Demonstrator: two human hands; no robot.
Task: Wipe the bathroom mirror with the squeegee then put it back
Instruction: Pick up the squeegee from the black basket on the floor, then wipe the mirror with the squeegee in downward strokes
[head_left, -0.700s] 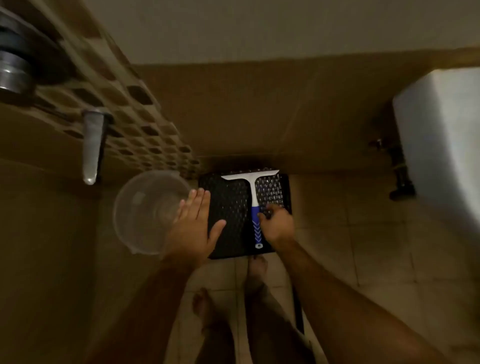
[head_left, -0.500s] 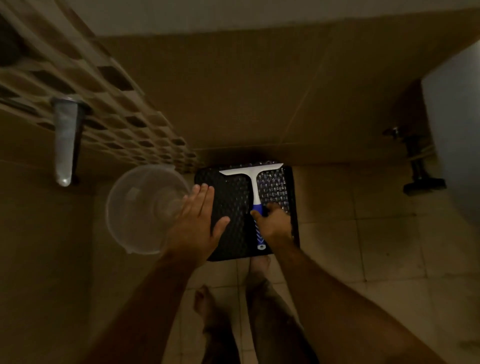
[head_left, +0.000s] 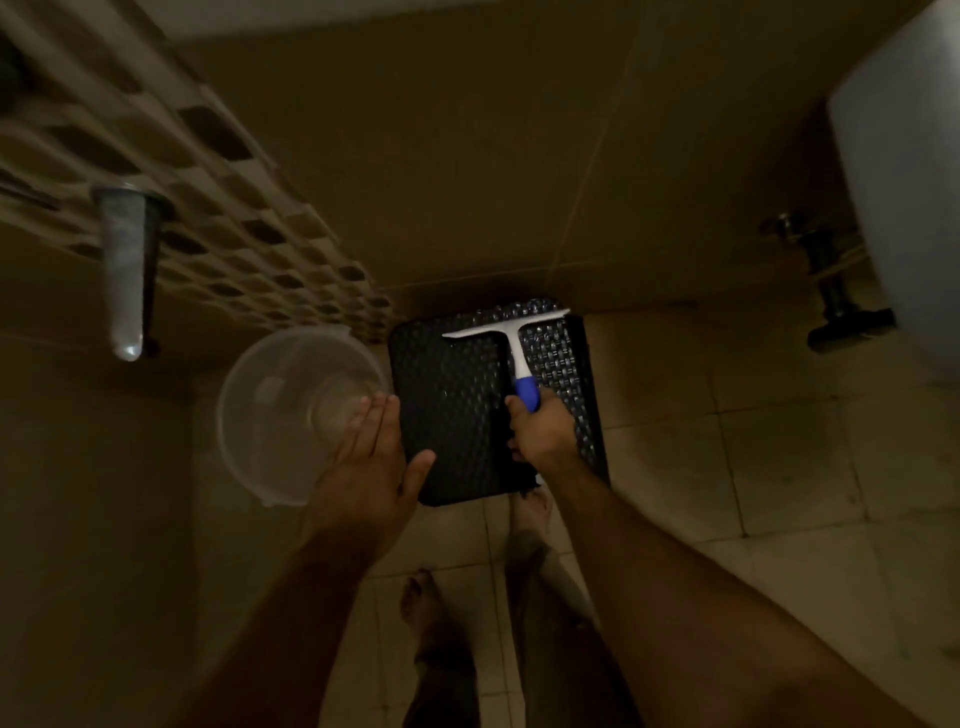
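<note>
A white squeegee (head_left: 511, 332) with a blue grip lies over a black woven stool (head_left: 457, 405) standing on the floor against the wall. My right hand (head_left: 543, 436) is closed around the blue grip, and the white blade points away from me. My left hand (head_left: 371, 467) hovers flat with fingers apart, holding nothing, over the gap between the stool's left edge and a clear plastic bucket. No mirror is in view.
A clear plastic bucket (head_left: 291, 410) stands on the floor left of the stool. A metal tap spout (head_left: 124, 275) juts from the tiled left wall. A white basin (head_left: 904, 171) and its pipework (head_left: 831, 291) are at the right. My bare feet are below the stool.
My right hand has closed fully around the squeegee's blue grip, which was lying under its fingertips before. My left hand has shifted slightly left off the stool top.
</note>
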